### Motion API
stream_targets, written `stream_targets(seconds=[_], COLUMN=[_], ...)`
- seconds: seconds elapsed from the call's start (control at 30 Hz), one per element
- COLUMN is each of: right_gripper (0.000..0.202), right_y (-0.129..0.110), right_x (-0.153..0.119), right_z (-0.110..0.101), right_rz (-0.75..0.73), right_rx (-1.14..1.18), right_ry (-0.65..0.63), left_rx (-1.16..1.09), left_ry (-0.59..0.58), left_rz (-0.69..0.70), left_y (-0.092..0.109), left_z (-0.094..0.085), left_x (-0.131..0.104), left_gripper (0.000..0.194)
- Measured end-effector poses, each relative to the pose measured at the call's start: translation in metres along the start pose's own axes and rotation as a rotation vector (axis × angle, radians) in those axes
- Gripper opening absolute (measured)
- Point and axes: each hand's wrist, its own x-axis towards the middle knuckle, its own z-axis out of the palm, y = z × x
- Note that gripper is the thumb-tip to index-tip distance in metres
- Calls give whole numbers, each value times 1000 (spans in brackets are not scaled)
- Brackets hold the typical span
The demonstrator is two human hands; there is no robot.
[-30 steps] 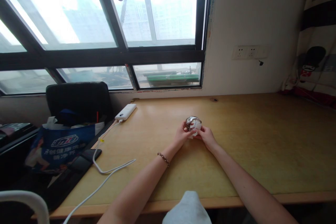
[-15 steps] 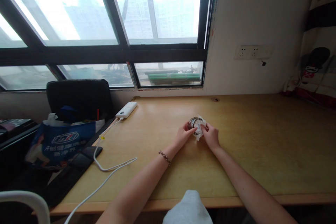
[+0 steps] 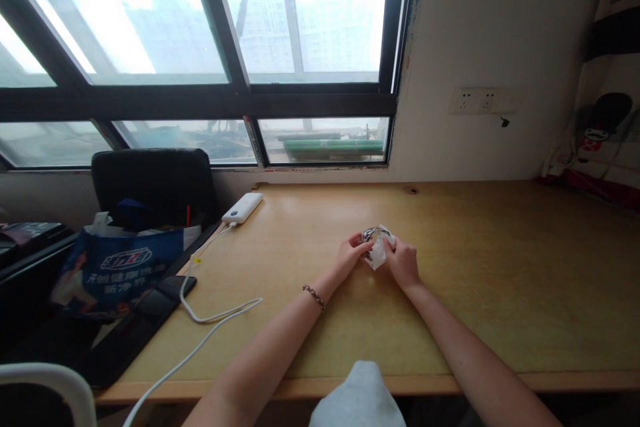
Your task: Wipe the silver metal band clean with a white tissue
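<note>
A small rounded object (image 3: 369,235) with dark and silvery, shiny lines is held over the wooden table; its kind is too small to make out. My left hand (image 3: 351,251) closes around its left side, thumb toward me. A thin white sheet (image 3: 377,256), like tissue or soft wrapping, lies against the object and hangs down between my hands. Its right part is pinched in my right hand (image 3: 403,260), whose fingers are curled closed. Both hands partly hide the object and the sheet.
The wooden table (image 3: 480,293) stretches to both sides. At its left edge lies a white power bank (image 3: 243,207) with a white cable (image 3: 220,315) trailing toward me. A blue bag (image 3: 120,273) rests on a black chair (image 3: 153,180). Wall sockets (image 3: 476,101) are at the back.
The white sheet has shifted over the object and more of it hangs down in front. My hands stay in nearly the same place. The view has moved slightly.
</note>
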Motion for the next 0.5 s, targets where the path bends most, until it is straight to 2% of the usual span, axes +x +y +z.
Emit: stream_targets(seconds=[0.13, 0.23, 0.37, 0.5], right_gripper=[28, 28, 32, 44], right_y=[1, 5, 9, 11], right_x=[0, 1, 4, 6], right_z=[0, 1, 3, 6], right_rz=[-59, -20, 63, 250], right_rx=[15, 22, 67, 235], right_ry=[-22, -15, 12, -47], left_rx=[31, 18, -51, -93], left_ry=[7, -55, -168, -168], left_rz=[31, 31, 25, 20], left_y=[2, 4, 5, 4], left_z=[-1, 1, 5, 5], left_x=[-1, -2, -3, -2], left_gripper=[35, 37, 43, 47])
